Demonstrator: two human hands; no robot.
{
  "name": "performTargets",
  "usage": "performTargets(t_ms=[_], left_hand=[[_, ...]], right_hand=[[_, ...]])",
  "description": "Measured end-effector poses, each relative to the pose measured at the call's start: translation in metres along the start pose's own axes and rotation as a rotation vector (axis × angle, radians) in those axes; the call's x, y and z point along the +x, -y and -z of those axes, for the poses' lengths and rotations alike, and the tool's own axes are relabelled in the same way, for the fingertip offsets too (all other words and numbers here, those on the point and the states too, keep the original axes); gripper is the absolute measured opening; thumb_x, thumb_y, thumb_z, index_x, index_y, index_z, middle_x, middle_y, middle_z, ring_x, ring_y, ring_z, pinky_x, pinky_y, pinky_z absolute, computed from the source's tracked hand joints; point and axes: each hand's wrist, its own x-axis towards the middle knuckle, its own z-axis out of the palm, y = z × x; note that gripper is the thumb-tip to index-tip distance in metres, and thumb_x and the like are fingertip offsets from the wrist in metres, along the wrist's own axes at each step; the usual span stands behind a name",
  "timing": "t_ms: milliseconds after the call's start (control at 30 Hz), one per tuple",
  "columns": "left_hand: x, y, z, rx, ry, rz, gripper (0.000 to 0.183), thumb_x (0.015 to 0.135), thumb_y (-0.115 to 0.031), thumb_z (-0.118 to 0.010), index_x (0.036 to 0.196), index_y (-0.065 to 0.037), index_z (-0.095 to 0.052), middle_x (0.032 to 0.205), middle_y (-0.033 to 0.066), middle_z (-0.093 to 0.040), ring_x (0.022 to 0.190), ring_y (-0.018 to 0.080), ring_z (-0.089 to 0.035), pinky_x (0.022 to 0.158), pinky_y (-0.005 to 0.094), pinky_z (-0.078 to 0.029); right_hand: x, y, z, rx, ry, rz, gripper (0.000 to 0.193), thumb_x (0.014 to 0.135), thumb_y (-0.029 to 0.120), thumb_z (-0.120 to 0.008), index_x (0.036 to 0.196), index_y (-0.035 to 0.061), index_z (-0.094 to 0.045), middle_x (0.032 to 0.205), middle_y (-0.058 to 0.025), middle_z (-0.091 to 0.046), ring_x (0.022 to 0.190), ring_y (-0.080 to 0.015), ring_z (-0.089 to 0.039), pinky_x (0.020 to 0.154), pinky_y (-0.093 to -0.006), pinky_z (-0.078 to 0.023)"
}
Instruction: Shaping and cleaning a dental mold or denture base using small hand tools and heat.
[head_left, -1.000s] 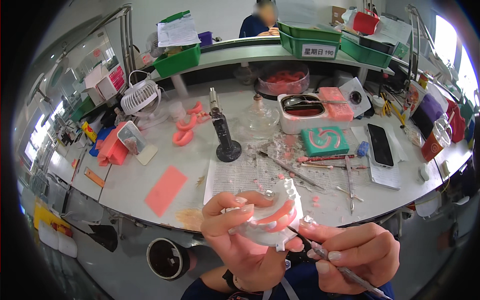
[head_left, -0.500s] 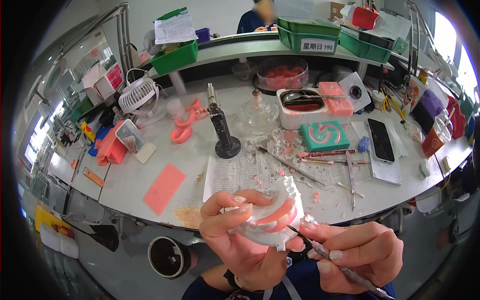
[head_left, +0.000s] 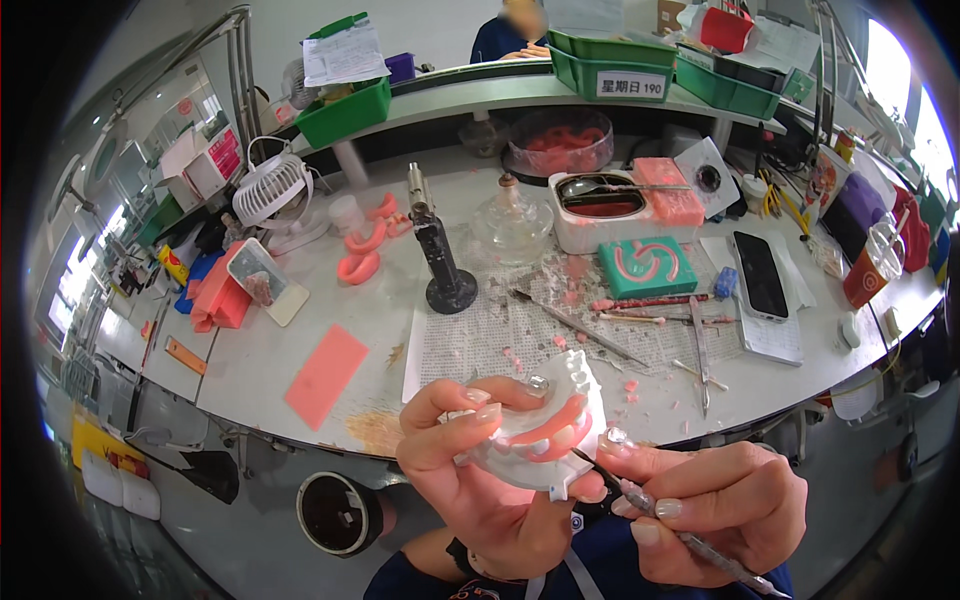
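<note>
Fingers and thumb of my left hand [head_left: 450, 470] are closed round a white plaster dental cast [head_left: 578, 378], held up in front of the bench edge. Along its ridge runs a band of pink wax [head_left: 550, 436] with pale teeth set in it. My right hand [head_left: 735, 500] grips a thin metal wax carver [head_left: 715, 562] like a pen. The carver's dark tip is at the wax and cast edge on the right; whether it touches cannot be told. My right fingers are close beside the cast.
A black burner [head_left: 445, 260] and a glass spirit lamp [head_left: 510, 225] stand behind the cast. Newspaper [head_left: 470, 340] bears wax crumbs and a long knife [head_left: 580, 328]. To the left lies a pink wax sheet [head_left: 327, 377]; rightward, a phone [head_left: 760, 275]. A bin [head_left: 335, 512] stands below.
The view has shifted slightly, so the bench things sit a little further left and up. Both hands keep their grips, the carver tip still by the wax. The person opposite moved a hand.
</note>
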Motion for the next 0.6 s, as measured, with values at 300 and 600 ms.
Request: performTargets(t_ms=[300,600], left_hand=[[-0.0044,0.0004,-0.0023,0.118,-0.057,0.063,0.071,0.079,-0.043,-0.075,0.126,-0.006,-0.036,0.101,0.0098,-0.045,0.092,0.0200,-0.051,0.081,0.0357,-0.041],[-0.0030,0.0024,0.0027,-0.024,0.006,0.004,0.071,0.071,-0.012,-0.086,0.124,-0.006,-0.040,0.120,0.0090,-0.036,0.098,0.0239,-0.057,0.074,0.0338,-0.056]], right_hand=[[-0.0021,0.0011,-0.0015,-0.023,-0.012,-0.006,0.024,0.080,-0.002,-0.074,0.085,-0.0077,-0.051,0.080,-0.0211,-0.062,0.072,-0.0303,-0.071,0.081,-0.0448,-0.061],[0.0008,0.0012,0.0009,-0.011,0.028,-0.004,0.023,0.079,-0.003,-0.073,0.084,-0.0078,-0.051,0.080,-0.0206,-0.062,0.073,-0.0294,-0.071,0.081,-0.0449,-0.061]])
